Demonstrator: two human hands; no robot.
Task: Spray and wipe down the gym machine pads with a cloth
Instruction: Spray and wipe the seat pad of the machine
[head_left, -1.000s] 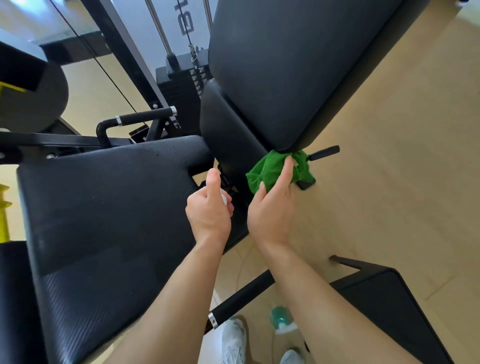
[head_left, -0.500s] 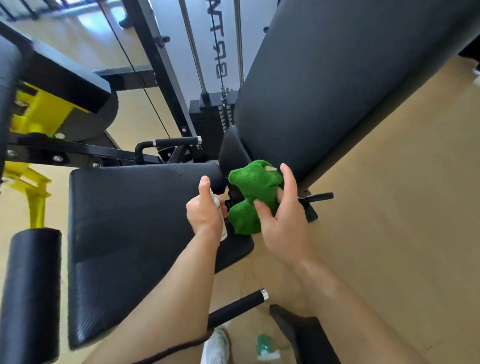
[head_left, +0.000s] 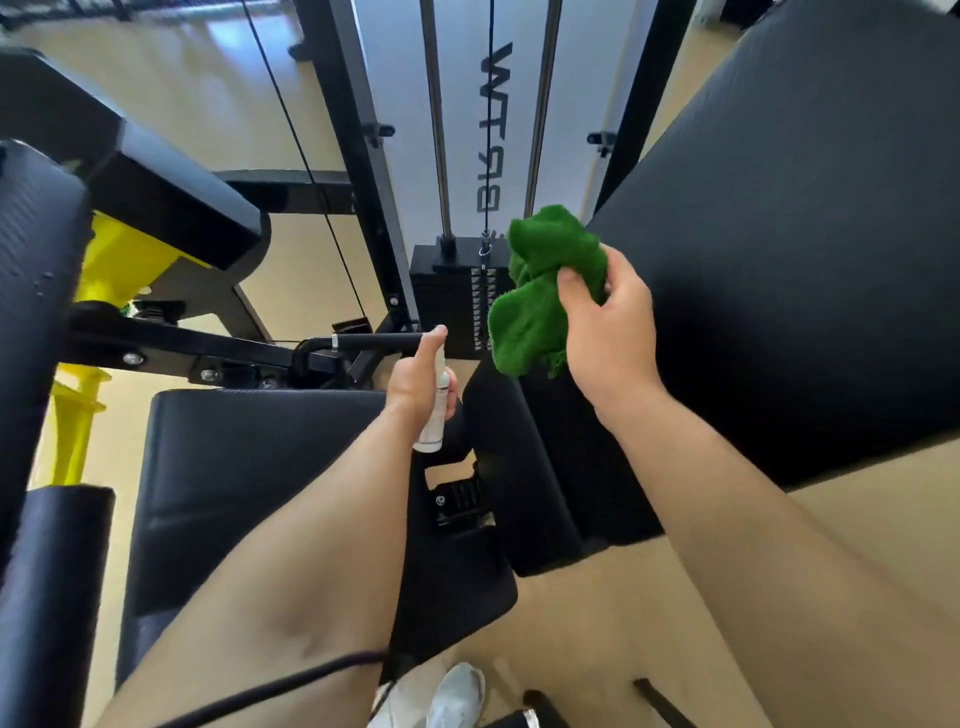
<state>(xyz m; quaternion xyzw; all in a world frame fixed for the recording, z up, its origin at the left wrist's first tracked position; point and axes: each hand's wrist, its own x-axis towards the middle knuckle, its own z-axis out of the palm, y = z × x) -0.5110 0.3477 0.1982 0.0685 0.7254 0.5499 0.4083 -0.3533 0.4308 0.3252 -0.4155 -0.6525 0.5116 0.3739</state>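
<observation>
A: Left hand, quick.

B: The person's left hand (head_left: 418, 382) is seen from the back, forearm reaching up from the lower left. Its fingers are wrapped round a slim white spray bottle (head_left: 435, 415), and the index finger stretches up along the top of it. The bottle stands nearly upright, with its base poking out below the fist.

A: Where is it sitting?

B: It's in the air, above the far edge of the black seat pad (head_left: 249, 483) and just in front of the black handle bar (head_left: 374, 341).

A: Right hand?

B: The right hand (head_left: 608, 332) is raised higher than the left, wrist bent, gripping a bunched green cloth (head_left: 540, 291). The thumb is pressed into the front of the wad; the other fingers are curled behind it, mostly hidden.

A: Is the cloth on the pad?

B: It's right at the left edge of the big black back pad (head_left: 779, 260). Touching or just off it, can't tell from this angle. Part of the cloth hangs below the hand, in front of the weight stack (head_left: 447, 296).

A: Anything else?

B: There's a yellow frame part (head_left: 119, 260) at the left and a white shoe (head_left: 454, 696) on the floor at the bottom.
</observation>
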